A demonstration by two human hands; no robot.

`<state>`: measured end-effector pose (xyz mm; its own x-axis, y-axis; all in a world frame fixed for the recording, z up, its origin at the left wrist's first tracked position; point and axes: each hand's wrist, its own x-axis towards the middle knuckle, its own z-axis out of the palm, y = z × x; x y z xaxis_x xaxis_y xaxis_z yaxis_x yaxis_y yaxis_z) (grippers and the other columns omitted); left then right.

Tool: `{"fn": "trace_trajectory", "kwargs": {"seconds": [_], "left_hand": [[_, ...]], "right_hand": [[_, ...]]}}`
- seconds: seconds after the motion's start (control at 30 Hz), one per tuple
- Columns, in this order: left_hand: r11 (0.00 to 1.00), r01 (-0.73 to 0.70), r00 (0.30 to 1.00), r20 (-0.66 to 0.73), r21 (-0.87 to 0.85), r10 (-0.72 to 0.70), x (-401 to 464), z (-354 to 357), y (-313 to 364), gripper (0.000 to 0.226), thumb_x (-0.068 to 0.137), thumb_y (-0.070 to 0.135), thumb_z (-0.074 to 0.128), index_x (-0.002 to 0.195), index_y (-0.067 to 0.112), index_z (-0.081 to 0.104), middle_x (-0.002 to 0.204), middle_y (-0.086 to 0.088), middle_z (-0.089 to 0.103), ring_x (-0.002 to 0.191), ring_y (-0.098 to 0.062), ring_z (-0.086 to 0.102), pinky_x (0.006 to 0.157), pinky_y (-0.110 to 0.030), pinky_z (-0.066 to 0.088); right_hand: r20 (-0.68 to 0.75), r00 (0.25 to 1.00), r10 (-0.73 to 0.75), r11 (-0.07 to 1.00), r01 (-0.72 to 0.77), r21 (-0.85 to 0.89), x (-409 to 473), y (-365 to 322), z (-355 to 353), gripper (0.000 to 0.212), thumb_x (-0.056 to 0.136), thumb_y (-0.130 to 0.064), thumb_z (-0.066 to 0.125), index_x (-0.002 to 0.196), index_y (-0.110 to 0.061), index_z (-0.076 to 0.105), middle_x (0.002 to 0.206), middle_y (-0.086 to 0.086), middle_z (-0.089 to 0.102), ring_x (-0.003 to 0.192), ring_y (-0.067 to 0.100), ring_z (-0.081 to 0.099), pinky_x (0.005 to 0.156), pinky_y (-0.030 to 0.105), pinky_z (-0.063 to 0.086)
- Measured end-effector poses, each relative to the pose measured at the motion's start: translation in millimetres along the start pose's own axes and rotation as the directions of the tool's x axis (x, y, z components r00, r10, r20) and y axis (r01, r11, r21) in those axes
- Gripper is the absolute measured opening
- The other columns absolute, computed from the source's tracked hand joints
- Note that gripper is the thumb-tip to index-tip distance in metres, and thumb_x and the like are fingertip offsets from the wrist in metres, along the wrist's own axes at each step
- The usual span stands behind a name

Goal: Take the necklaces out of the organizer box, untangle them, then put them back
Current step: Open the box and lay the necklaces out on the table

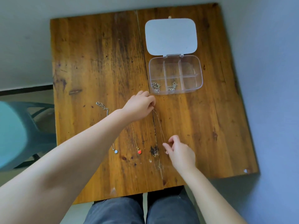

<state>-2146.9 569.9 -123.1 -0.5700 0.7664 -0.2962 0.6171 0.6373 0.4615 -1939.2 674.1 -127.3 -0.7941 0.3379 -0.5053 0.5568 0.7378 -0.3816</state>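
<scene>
A thin gold necklace [159, 125] lies stretched along the table's middle seam. My left hand [140, 106] pinches its far end just below the organizer box [175, 74]. My right hand [180, 151] pinches its near end. To the left lie a gold necklace with a red pendant [139, 151] and a silver necklace with a white pendant [115, 151], both laid out straight and partly hidden under my left forearm. The clear box stands open with its white lid [171, 36] flipped back. Two silver chains sit bunched in its near left [156, 86] and near middle [172, 86] compartments.
The wooden table [97, 62] has a seam down its middle. A teal chair [17, 135] stands at the left beside the table. My knees in dark trousers [142, 210] are under the near edge.
</scene>
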Motion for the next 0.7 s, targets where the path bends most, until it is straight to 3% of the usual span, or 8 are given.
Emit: {"fn": "trace_trajectory", "kwargs": {"seconds": [0.1,0.2,0.3,0.4,0.5,0.6,0.7], "left_hand": [[0.995,0.048,0.978,-0.196,-0.083,-0.063,-2,-5,-4,0.021,0.091,0.017,0.052,0.111,0.013,0.052,0.099,-0.008,0.057,0.093,-0.026,0.051,0.070,-0.040,0.047],[0.977,0.131,0.940,-0.293,-0.167,-0.176,4,-7,-1,0.031,0.089,0.015,0.054,0.120,0.014,0.047,0.102,-0.008,0.056,0.094,-0.024,0.051,0.064,-0.037,0.046],[0.971,0.143,0.920,-0.335,-0.194,-0.202,11,-8,1,0.035,0.089,0.016,0.056,0.123,0.015,0.048,0.107,-0.008,0.057,0.098,-0.024,0.051,0.067,-0.037,0.047],[0.972,0.116,0.913,-0.362,-0.207,-0.186,17,-8,2,0.028,0.088,0.015,0.057,0.116,0.015,0.055,0.107,-0.007,0.061,0.099,-0.023,0.053,0.069,-0.031,0.044],[0.960,0.108,0.903,-0.380,-0.258,-0.203,18,-7,0,0.019,0.087,0.014,0.059,0.106,0.015,0.058,0.102,-0.004,0.064,0.096,-0.019,0.054,0.071,-0.028,0.043],[0.950,0.099,0.900,-0.380,-0.296,-0.212,17,-7,1,0.016,0.087,0.016,0.060,0.103,0.015,0.058,0.099,-0.002,0.064,0.093,-0.016,0.055,0.074,-0.030,0.048],[0.949,0.107,0.905,-0.367,-0.296,-0.216,16,-9,4,0.016,0.087,0.016,0.059,0.103,0.015,0.058,0.098,-0.003,0.063,0.092,-0.018,0.054,0.074,-0.036,0.052]], "right_hand": [[-0.159,0.984,-0.085,0.990,0.101,0.097,35,-12,-46,0.019,0.097,-0.030,0.048,0.103,-0.015,0.058,0.068,-0.003,0.063,0.052,0.010,0.054,0.042,0.022,0.037],[-0.244,0.935,-0.257,0.955,0.285,0.083,91,-43,-92,0.026,0.096,-0.009,0.041,0.110,-0.014,0.063,0.100,0.004,0.069,0.087,0.021,0.062,0.067,0.033,0.052],[0.000,0.912,-0.410,0.895,0.403,-0.190,142,-78,-109,0.037,0.093,-0.004,0.039,0.124,-0.013,0.056,0.120,0.010,0.062,0.112,0.028,0.053,0.095,0.045,0.043],[0.238,0.892,-0.384,0.774,0.452,-0.444,163,-92,-107,0.031,0.092,-0.009,0.039,0.117,-0.013,0.057,0.108,0.010,0.059,0.106,0.031,0.052,0.096,0.048,0.036],[0.322,0.884,-0.339,0.771,0.458,-0.444,164,-92,-107,0.031,0.090,-0.007,0.041,0.115,-0.013,0.058,0.097,0.008,0.052,0.100,0.031,0.053,0.096,0.049,0.037],[0.369,0.875,-0.315,0.819,0.446,-0.360,163,-88,-107,0.035,0.089,-0.008,0.044,0.121,-0.014,0.056,0.110,0.010,0.055,0.100,0.031,0.055,0.099,0.050,0.042],[0.374,0.863,-0.339,0.872,0.437,-0.220,167,-84,-114,0.034,0.089,-0.012,0.048,0.122,-0.015,0.057,0.114,0.009,0.056,0.100,0.028,0.056,0.092,0.045,0.048]]}}
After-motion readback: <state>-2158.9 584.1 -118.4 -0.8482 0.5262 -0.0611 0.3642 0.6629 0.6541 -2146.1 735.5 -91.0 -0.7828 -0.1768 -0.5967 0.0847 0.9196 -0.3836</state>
